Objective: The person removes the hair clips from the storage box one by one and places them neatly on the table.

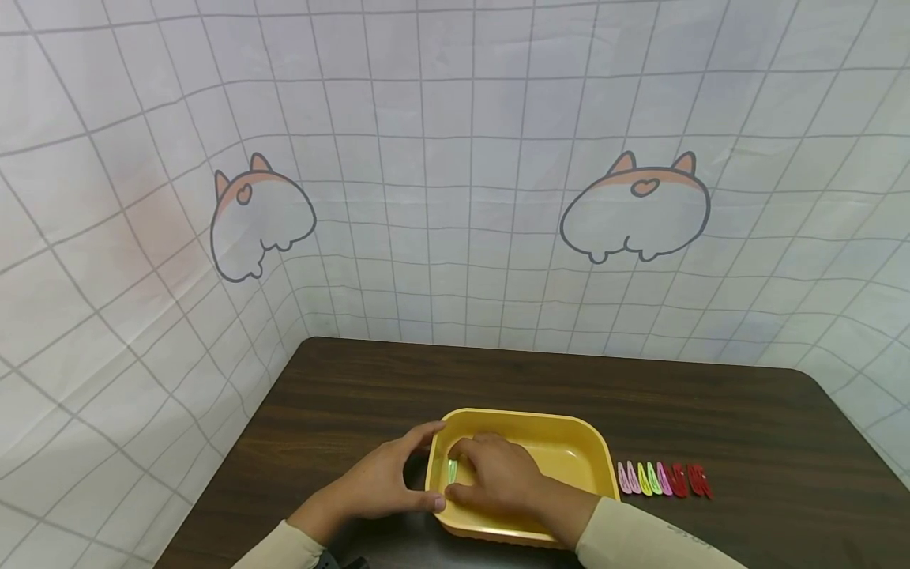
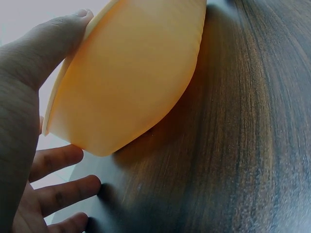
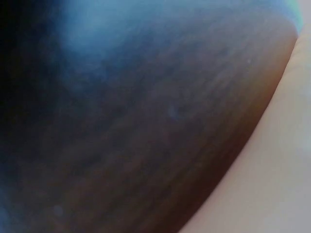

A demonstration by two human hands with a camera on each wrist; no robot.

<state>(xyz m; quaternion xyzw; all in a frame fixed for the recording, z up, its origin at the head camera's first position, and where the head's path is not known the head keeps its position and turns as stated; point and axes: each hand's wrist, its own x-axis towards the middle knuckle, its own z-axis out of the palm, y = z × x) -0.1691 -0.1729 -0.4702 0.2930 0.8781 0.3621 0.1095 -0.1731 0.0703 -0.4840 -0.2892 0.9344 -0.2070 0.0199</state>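
A yellow plastic tray (image 1: pixel 576 450) rests on the table. My left hand (image 1: pixel 380 478) holds its left end, with the thumb and index finger spread along the rim; the left wrist view shows the thumb on the rim and the other fingers beside the outer wall (image 2: pixel 131 68). Inside the tray, my right hand (image 1: pixel 501 478) has its fingers bent at a light green hair clip (image 1: pixel 452 472) by the left wall. The clip's ends meet the index fingertip and the thumb. The right wrist view is blurred and does not show the fingers.
Right of the tray, several hair clips (image 1: pixel 643 479) in pink, yellow, green and purple lie in a row. Dark red clips (image 1: pixel 700 480) end that row. The dark wood table (image 1: pixel 370 379) meets a white grid-patterned curtain (image 1: pixel 455 237) at the back and left.
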